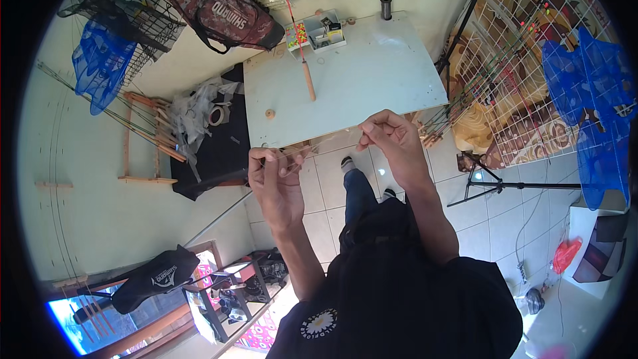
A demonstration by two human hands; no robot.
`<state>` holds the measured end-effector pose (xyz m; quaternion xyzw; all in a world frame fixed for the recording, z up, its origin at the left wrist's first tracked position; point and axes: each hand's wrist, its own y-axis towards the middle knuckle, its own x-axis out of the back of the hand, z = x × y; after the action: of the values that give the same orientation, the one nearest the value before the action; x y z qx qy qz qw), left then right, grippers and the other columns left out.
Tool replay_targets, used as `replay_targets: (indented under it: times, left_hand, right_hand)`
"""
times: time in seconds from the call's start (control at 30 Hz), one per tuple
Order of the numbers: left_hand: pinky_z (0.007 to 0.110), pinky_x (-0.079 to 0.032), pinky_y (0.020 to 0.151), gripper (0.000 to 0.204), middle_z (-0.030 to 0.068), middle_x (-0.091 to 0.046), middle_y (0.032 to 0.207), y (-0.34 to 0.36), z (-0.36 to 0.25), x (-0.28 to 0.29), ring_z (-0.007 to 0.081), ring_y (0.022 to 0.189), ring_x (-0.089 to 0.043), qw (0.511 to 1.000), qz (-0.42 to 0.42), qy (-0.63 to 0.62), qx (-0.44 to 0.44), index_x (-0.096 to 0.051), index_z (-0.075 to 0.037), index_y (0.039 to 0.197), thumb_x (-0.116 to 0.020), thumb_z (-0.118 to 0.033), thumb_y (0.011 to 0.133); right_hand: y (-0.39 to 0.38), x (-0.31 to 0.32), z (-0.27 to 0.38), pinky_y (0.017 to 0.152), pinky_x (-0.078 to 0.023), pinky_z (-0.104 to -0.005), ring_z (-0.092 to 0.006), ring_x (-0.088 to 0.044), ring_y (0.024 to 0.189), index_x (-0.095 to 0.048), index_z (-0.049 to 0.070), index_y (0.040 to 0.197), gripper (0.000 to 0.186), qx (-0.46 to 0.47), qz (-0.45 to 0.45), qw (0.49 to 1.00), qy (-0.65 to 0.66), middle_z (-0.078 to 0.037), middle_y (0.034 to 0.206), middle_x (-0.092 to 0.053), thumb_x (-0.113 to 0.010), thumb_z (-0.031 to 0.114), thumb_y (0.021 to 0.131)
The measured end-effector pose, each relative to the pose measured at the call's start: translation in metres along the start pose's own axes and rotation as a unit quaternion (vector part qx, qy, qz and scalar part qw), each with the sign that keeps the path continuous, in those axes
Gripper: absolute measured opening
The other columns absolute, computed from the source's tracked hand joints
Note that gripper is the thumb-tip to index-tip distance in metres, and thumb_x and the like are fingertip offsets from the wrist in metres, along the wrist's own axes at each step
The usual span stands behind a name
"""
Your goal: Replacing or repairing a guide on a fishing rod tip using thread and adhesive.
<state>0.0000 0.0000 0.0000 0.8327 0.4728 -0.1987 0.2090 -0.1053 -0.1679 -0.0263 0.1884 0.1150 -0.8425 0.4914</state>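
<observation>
A thin, nearly clear strand (319,145) is held stretched between the two hands, just above the near edge of the white table (372,73); it is so faint that only part of its run can be made out. The strand's left end is pinched by the left hand (274,183), whose thumb and fingertips are closed tight on it, palm turned towards the body. The other end is gripped by the right hand (393,143), raised a little higher, its fingers bunched narrowly together around the strand.

Beyond the hands, a slim rod with a wooden handle (308,80) is laid lengthwise on the table, its red shaft reaching towards the far wall. A small wooden bead or spool (270,114) is seen near the table's left edge. At the far side a clear plastic box (318,32) of small coloured pieces is placed, and a dark cylinder (386,8) is stood upright well to its right.

To the left of the table, a roll of tape (218,116) and crumpled clear plastic are lain on a black surface. A camouflage bag (212,0) is leant against the wall. A blue net (100,60) is hung on the left, another blue net (598,93) on the wire grid at right.
</observation>
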Motion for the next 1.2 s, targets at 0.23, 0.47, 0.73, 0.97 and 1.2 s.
replay_targets:
  times: [0.23,0.47,0.73,0.97,1.2]
  left_hand:
    - [0.022,-0.016,0.045,0.007,-0.0059,-0.031,0.064,-0.003,-0.019,0.018,0.0042,0.049,-0.019,0.999,-0.046,-0.016,-0.024,-0.048,-0.010,0.096,-0.050,-0.016,0.097]
    - [0.020,-0.015,0.042,0.008,-0.0022,-0.047,0.078,-0.001,-0.042,0.056,0.0010,0.049,-0.021,0.988,-0.047,0.130,-0.074,-0.049,-0.006,0.096,-0.057,-0.007,0.093]
    - [0.019,-0.015,0.043,0.026,-0.0001,-0.047,0.083,-0.003,-0.052,0.072,-0.0002,0.048,-0.024,0.942,-0.058,0.317,-0.092,-0.055,0.000,0.111,-0.056,-0.020,0.095]
    - [0.016,-0.013,0.044,0.050,0.0055,-0.045,0.086,0.003,-0.060,0.070,-0.0005,0.047,-0.021,0.908,-0.133,0.379,-0.123,-0.058,0.004,0.105,-0.028,-0.036,0.100]
    - [0.015,-0.012,0.043,0.049,0.0058,-0.046,0.089,0.007,-0.075,0.086,-0.0012,0.048,-0.019,0.885,-0.156,0.416,-0.136,-0.059,0.003,0.104,-0.027,-0.034,0.100]
  right_hand:
    - [0.001,0.017,0.004,0.058,-0.036,-0.0236,-0.0045,-0.032,0.053,-0.049,0.006,0.095,0.011,0.030,-0.029,0.984,0.176,0.005,0.064,-0.037,-0.052,0.016,0.098]
    - [0.001,0.027,0.013,0.056,-0.027,-0.0229,-0.0047,-0.027,0.053,-0.047,0.007,0.094,0.009,0.049,-0.049,0.993,0.094,0.004,0.069,-0.036,-0.048,0.015,0.099]
    - [-0.002,0.027,0.012,0.061,-0.029,-0.0201,-0.0032,-0.032,0.065,-0.049,0.007,0.096,0.013,0.062,-0.048,0.996,-0.040,0.004,0.078,-0.043,-0.050,0.020,0.098]
    - [-0.004,0.026,0.013,0.075,-0.034,-0.0262,-0.0115,-0.037,0.072,-0.054,0.007,0.105,0.018,0.110,-0.005,0.976,-0.188,0.000,0.090,-0.063,-0.053,0.023,0.096]
    - [-0.014,0.029,0.036,0.080,-0.032,-0.0304,-0.0184,-0.034,0.081,-0.073,0.013,0.086,0.015,0.137,-0.011,0.864,-0.484,0.002,0.080,-0.061,-0.070,0.027,0.082]
